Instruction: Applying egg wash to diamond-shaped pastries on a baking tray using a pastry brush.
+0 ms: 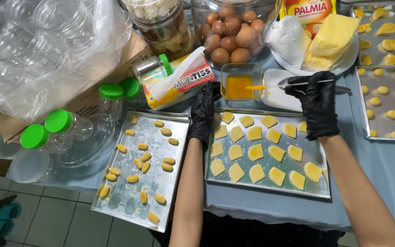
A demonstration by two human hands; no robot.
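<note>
1. Right hand [317,104], black-gloved, pinches a thin brush [285,85], its tip over the glass dish of yolk [240,86], far centre.
2. Left hand [204,111] rests fingers together at the far left edge of the middle tray [318,192] of square pastries [255,152].

Glossy black rubbery gloves on left hand [203,112] and right hand [317,104]. Shiny bare-metal tray [318,190]; matt dough squares [255,152]. Clear glass dish [241,69] at 12 o'clock, glossy yellow liquid.

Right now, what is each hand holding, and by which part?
Right hand pinches a thin brush by its handle's rear end. Left hand holds nothing.
</note>
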